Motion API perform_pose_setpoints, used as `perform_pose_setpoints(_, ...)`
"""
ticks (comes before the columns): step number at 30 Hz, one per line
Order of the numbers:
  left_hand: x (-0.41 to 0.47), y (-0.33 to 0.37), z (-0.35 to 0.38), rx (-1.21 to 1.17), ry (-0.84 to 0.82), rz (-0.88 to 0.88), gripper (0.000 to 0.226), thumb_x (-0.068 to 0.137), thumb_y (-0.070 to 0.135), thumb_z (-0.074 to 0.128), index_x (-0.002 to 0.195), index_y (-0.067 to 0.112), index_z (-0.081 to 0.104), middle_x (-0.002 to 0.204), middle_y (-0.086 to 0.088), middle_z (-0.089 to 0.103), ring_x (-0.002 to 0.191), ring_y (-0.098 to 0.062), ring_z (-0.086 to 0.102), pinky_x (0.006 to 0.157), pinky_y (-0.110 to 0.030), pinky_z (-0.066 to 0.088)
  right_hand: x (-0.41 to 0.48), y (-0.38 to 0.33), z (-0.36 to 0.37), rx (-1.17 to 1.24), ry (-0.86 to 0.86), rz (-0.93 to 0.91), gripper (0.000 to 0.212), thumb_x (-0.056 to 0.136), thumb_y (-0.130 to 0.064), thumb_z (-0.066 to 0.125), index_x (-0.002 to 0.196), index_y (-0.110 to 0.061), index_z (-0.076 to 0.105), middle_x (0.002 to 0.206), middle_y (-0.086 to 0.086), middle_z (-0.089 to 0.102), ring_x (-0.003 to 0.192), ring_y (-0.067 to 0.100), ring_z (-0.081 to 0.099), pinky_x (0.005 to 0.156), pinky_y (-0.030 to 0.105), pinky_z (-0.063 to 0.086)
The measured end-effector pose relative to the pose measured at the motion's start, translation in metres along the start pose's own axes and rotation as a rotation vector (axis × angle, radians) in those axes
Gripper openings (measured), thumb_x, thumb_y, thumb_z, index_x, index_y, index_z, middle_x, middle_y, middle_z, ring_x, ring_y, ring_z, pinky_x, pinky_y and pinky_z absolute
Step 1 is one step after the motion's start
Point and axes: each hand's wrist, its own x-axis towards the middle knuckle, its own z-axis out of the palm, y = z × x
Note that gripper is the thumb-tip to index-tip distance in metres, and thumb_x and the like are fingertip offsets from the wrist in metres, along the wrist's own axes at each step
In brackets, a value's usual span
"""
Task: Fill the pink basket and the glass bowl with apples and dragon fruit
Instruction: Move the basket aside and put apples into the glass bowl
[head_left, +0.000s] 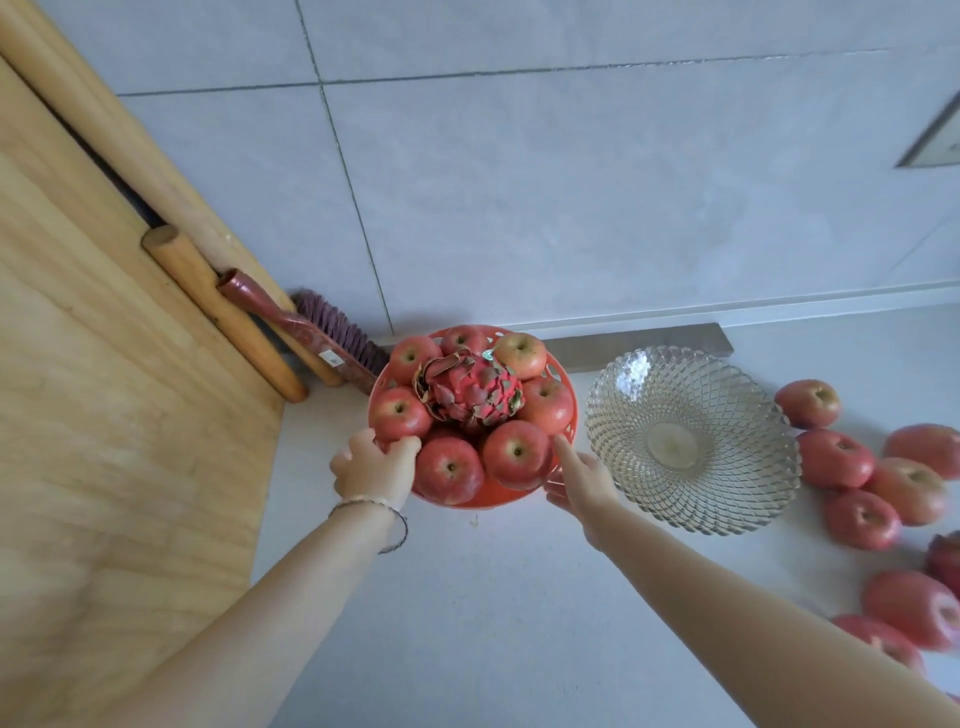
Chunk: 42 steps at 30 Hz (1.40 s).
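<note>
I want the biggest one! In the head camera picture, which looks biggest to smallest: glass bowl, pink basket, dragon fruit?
1. glass bowl
2. pink basket, only slightly narrower than the bowl
3. dragon fruit

under the dragon fruit (470, 396) in the basket (567, 383): a dark red piece, mostly covered, kind not clear. behind the basket's left rim: broom (332, 338) head partly blocked. at the basket's near rim: left hand (372, 467) fingertips tucked out of sight, right hand (581, 480) fingers partly behind the rim. far right of the basket: loose apples (835, 457) smeared with blur, some cut by the frame edge; a dark red fruit (946, 561) there too clipped to name. up right: grey plate (935, 140) cut off.
</note>
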Motion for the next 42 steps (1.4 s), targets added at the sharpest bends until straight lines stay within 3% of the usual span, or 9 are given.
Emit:
perform_pose_setpoints(5, -0.052, 0.009, 0.013, -0.075, -0.299, 0.489, 0.019, 0.084, 0.003, 0.055, 0.085, 0.021, 0.062, 0.095, 0.001, 0.065, 0.095, -0.012, 0.06, 0.085, -0.022, 0.046, -0.034, 0.013, -0.041, -0.3, 0.018, -0.097, 0.017, 0.087, -0.017, 0.055, 0.101, -0.011, 0.064, 0.086, 0.006, 0.064, 0.08, 0.019, 0.058, 0.079, 0.034, 0.051)
perform_pose_setpoints(8, -0.08, 0.016, 0.036, -0.03, -0.531, 0.503, 0.025, 0.085, 0.0, 0.05, 0.072, 0.018, 0.061, 0.076, 0.002, 0.066, 0.077, -0.01, 0.063, 0.076, -0.021, 0.047, -0.059, 0.017, -0.068, -0.273, -0.02, -0.119, 0.009, 0.088, -0.014, 0.054, 0.092, -0.016, 0.062, 0.085, 0.004, 0.064, 0.079, 0.017, 0.059, 0.07, 0.024, 0.047)
perform_pose_setpoints(14, -0.112, 0.0, 0.119, 0.054, -0.711, 0.316, 0.021, 0.086, 0.005, 0.05, 0.073, 0.02, 0.057, 0.08, 0.002, 0.065, 0.07, -0.007, 0.062, 0.057, -0.011, 0.044, -0.079, 0.039, -0.135, -0.456, 0.015, -0.199, 0.01, 0.088, -0.015, 0.054, 0.096, -0.019, 0.058, 0.09, 0.005, 0.067, 0.081, 0.015, 0.061, 0.074, 0.026, 0.047)
perform_pose_setpoints(20, -0.131, -0.013, 0.214, -0.047, -0.648, -0.051, 0.019, 0.079, 0.01, 0.058, 0.095, 0.014, 0.049, 0.093, -0.008, 0.058, 0.071, -0.018, 0.059, 0.058, -0.026, 0.041, -0.077, 0.045, -0.216, -0.64, 0.053, -0.311, 0.016, 0.087, -0.019, 0.058, 0.101, -0.021, 0.064, 0.089, -0.003, 0.064, 0.083, 0.012, 0.061, 0.076, 0.023, 0.047)
perform_pose_setpoints(22, -0.127, -0.013, 0.246, -0.11, -0.522, -0.056, 0.026, 0.069, 0.013, 0.066, 0.092, 0.007, 0.054, 0.091, -0.01, 0.056, 0.079, -0.022, 0.053, 0.068, -0.03, 0.044, -0.075, 0.046, -0.244, -0.713, 0.041, -0.36, 0.021, 0.087, -0.02, 0.058, 0.107, -0.017, 0.064, 0.089, -0.006, 0.064, 0.083, 0.009, 0.06, 0.08, 0.018, 0.046)
perform_pose_setpoints(26, -0.117, -0.013, 0.296, -0.376, -0.163, -0.155, 0.066, 0.064, 0.006, 0.069, 0.125, 0.013, 0.042, 0.115, -0.01, 0.06, 0.098, -0.028, 0.062, 0.09, -0.047, 0.052, -0.07, 0.054, -0.304, -0.81, -0.055, -0.403, 0.023, 0.087, -0.018, 0.056, 0.109, -0.017, 0.064, 0.089, -0.007, 0.065, 0.085, 0.009, 0.063, 0.085, 0.022, 0.05)
perform_pose_setpoints(30, -0.124, -0.002, 0.314, -0.617, 0.036, -0.242, 0.071, 0.074, -0.009, 0.06, 0.13, 0.026, 0.035, 0.12, -0.003, 0.05, 0.093, -0.028, 0.056, 0.069, -0.039, 0.055, -0.058, 0.061, -0.348, -0.896, -0.08, -0.434, 0.026, 0.087, -0.016, 0.054, 0.111, -0.018, 0.063, 0.1, -0.004, 0.067, 0.092, 0.01, 0.062, 0.089, 0.025, 0.048)
perform_pose_setpoints(33, -0.127, -0.002, 0.315, -0.594, 0.099, -0.291, 0.067, 0.076, -0.011, 0.055, 0.128, 0.027, 0.036, 0.123, -0.004, 0.048, 0.09, -0.028, 0.051, 0.05, -0.028, 0.048, -0.048, 0.063, -0.368, -1.012, -0.061, -0.476, 0.029, 0.087, -0.021, 0.054, 0.116, -0.021, 0.061, 0.109, -0.003, 0.062, 0.091, 0.009, 0.055, 0.077, 0.011, 0.033)
perform_pose_setpoints(42, -0.165, -0.048, 0.282, -0.461, 0.046, -0.316, 0.073, 0.074, -0.012, 0.06, 0.128, 0.028, 0.032, 0.126, -0.014, 0.051, 0.098, -0.039, 0.062, 0.059, -0.035, 0.053, -0.024, 0.095, -0.37, -1.54, -0.153, -0.418, 0.059, 0.082, -0.027, 0.056, 0.137, -0.026, 0.035, 0.136, 0.008, 0.035, 0.124, 0.031, 0.038, 0.102, 0.038, 0.038)
